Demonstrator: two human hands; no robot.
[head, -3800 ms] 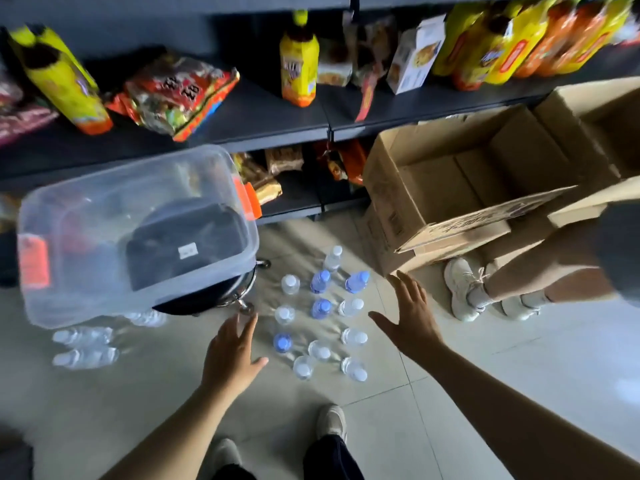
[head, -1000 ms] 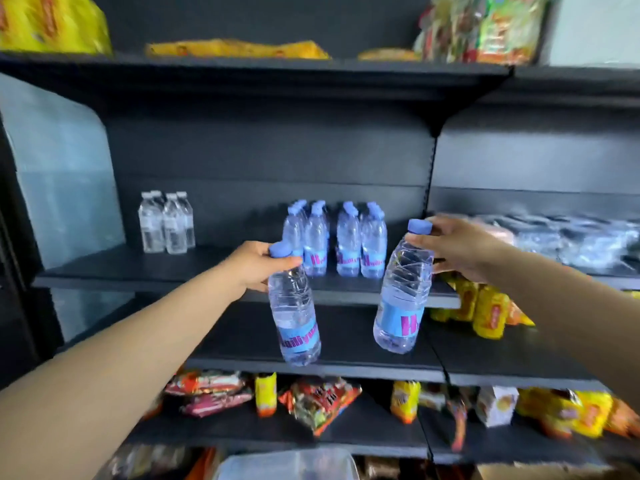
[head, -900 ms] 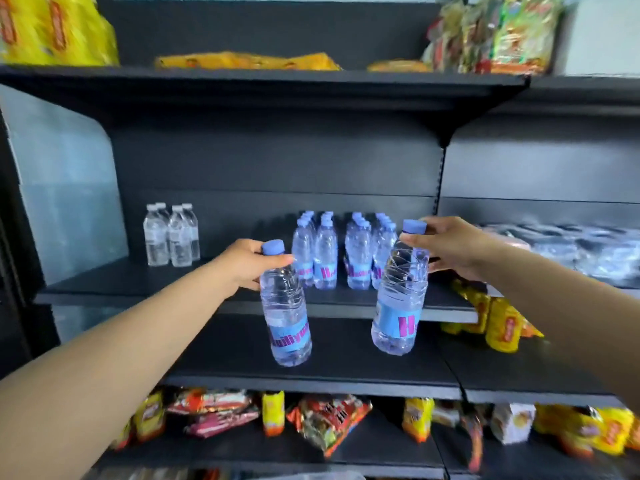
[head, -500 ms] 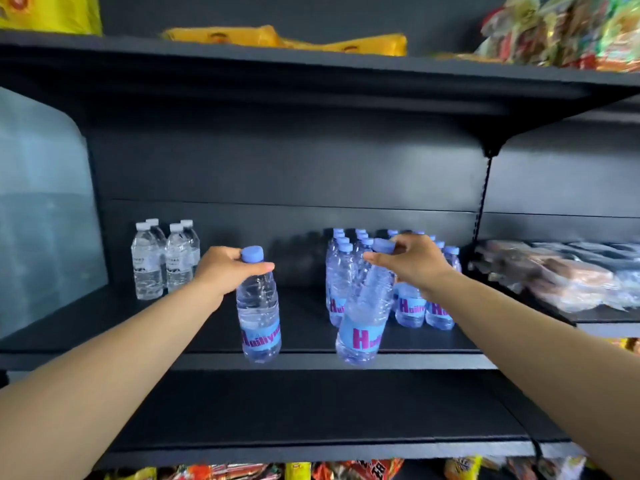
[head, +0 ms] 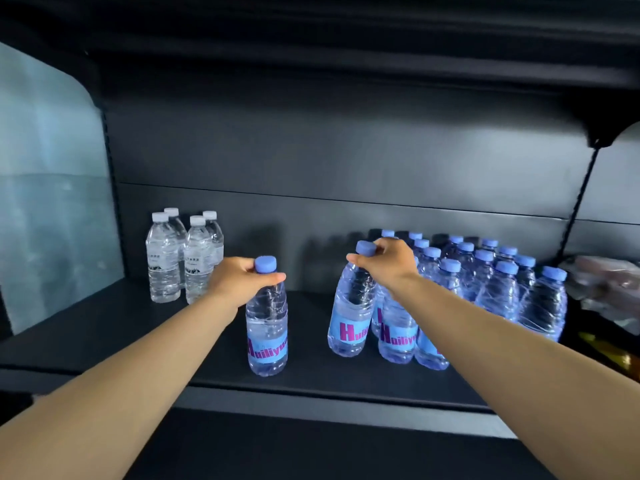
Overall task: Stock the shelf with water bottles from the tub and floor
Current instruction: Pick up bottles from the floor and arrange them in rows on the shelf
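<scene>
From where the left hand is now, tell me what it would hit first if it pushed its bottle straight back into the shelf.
Probably nothing before the shelf's back panel. The left hand and its bottle face the gap between both bottle groups, though depth is uncertain.

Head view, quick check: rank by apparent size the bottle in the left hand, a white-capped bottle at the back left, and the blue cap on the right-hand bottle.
1. Bottle in the left hand: largest, though it is also nearest the camera.
2. White-capped bottle: looks smaller, but stands farther back, so true size is unsure.
3. Blue cap on the right-hand bottle: clearly smallest.
</scene>
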